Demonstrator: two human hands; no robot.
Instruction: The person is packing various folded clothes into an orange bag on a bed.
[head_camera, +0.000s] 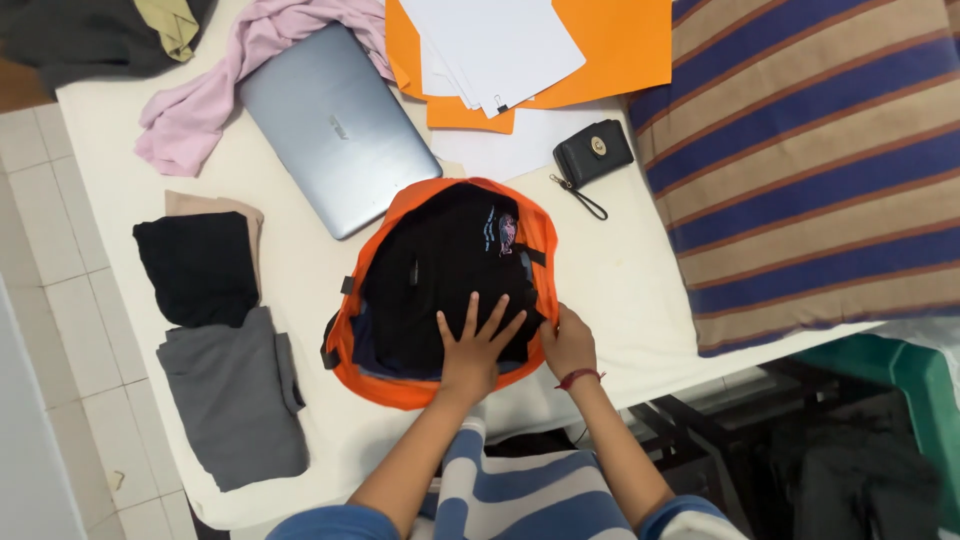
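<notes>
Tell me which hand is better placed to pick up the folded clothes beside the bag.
Probably the left hand: it lies flat on the bag, nearer the folded clothes. The right hand grips the bag's far edge.

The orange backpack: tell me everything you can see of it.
The orange backpack lies flat on the white bed, open toward the camera, near the edge closest to the person. It looks like soft fabric with black straps and buckles at its sides. Dark clothes fill the opening, with a small patterned piece near the top. The left hand presses flat, fingers spread, on the clothes; the right hand grips the bag's right rim. A closed silver laptop lies just beyond its top left.
</notes>
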